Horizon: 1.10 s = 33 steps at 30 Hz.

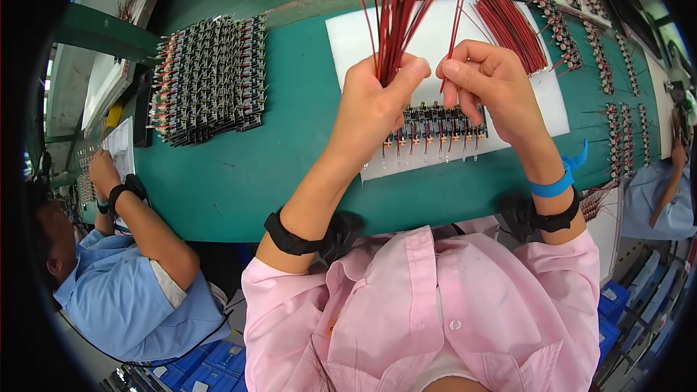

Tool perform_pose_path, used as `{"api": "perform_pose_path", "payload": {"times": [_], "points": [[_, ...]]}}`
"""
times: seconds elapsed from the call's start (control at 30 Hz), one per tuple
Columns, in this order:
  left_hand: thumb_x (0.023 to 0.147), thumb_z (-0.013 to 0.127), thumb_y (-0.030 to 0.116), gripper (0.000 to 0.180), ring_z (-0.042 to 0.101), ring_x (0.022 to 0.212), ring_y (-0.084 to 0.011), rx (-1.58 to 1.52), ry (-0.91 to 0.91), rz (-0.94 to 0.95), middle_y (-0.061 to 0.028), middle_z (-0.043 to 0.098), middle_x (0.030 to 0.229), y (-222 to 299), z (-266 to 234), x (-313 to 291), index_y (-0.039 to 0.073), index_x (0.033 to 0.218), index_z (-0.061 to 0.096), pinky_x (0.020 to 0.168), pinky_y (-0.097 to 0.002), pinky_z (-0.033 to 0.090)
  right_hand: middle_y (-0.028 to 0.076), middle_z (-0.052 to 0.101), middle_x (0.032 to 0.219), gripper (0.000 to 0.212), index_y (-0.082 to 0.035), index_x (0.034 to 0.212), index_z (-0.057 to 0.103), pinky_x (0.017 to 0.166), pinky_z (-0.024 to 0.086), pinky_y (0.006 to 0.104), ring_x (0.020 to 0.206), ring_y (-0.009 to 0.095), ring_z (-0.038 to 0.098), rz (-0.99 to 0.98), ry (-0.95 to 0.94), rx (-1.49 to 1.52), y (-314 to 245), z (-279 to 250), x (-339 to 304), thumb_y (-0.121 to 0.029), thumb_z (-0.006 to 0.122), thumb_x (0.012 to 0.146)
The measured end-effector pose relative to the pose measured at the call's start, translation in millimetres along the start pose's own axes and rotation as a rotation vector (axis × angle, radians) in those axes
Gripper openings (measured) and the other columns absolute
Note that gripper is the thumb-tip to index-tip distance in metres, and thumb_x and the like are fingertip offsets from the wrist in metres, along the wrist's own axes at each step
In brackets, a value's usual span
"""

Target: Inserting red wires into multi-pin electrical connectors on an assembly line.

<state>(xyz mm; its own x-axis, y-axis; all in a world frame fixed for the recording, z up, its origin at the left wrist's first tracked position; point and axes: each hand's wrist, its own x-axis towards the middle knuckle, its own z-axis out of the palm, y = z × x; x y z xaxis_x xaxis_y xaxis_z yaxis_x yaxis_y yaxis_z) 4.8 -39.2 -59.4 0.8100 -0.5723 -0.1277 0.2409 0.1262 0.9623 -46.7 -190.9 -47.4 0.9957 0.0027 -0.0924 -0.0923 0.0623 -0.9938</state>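
A bundle of red and black wires (394, 25) stands upright in my left hand (377, 94), whose fingers are wrapped round its lower end. Just to the right, my right hand (490, 83) pinches a few red wires (457, 25) between thumb and fingertips, their length rising past the top edge. Under both hands a row of small circuit boards (435, 127) with thin leads lies on a white foam sheet (534, 112). Beyond my right hand, a larger pile of red and black wires (512, 29) rests on the same sheet.
On the green table (218, 196), a big stack of circuit boards (210, 76) stands at the left. Strips of boards (613, 138) with wires line the right side and far edge. A co-worker in blue (138, 283) works at the left; another person's arm (671, 181) shows far right.
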Motion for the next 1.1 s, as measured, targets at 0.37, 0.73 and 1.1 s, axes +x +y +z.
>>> {"api": "perform_pose_path", "payload": {"times": [0.37,0.73,1.1], "points": [[0.075,0.057,0.015,0.017,0.034,0.039,-0.0017,-0.030,0.057,0.085,0.0012,0.046,0.050,-2.2,5.0,0.4,-0.001,0.076,0.052,0.033,-0.0173,0.025,0.003,0.050,0.052,0.017,0.000,0.071,0.052,0.032,0.024,0.0163,0.034,0.004,0.035,0.070,-0.121,-0.054,1.5,8.9,-3.0,-0.015,0.049,0.080],[0.084,0.040,0.017,0.014,0.030,0.044,-0.0033,-0.380,0.009,0.055,0.0004,0.042,0.063,-0.8,-2.0,0.6,0.006,0.075,0.041,0.034,-0.0178,0.023,0.006,0.053,0.057,0.016,0.001,0.074,0.051,0.033,0.030,0.0165,0.035,0.007,0.041,0.071,-0.010,0.131,1.6,2.0,-7.3,-0.013,0.048,0.080],[0.083,0.047,0.023,0.019,0.034,0.042,-0.0035,-0.334,-0.138,-0.057,0.0026,0.041,0.056,3.9,-5.7,-3.0,0.005,0.078,0.044,0.035,-0.0180,0.027,0.005,0.053,0.057,0.014,0.000,0.071,0.049,0.034,0.031,0.0166,0.036,0.007,0.042,-0.017,0.086,0.045,4.0,-4.2,-8.7,-0.012,0.051,0.078]]}}
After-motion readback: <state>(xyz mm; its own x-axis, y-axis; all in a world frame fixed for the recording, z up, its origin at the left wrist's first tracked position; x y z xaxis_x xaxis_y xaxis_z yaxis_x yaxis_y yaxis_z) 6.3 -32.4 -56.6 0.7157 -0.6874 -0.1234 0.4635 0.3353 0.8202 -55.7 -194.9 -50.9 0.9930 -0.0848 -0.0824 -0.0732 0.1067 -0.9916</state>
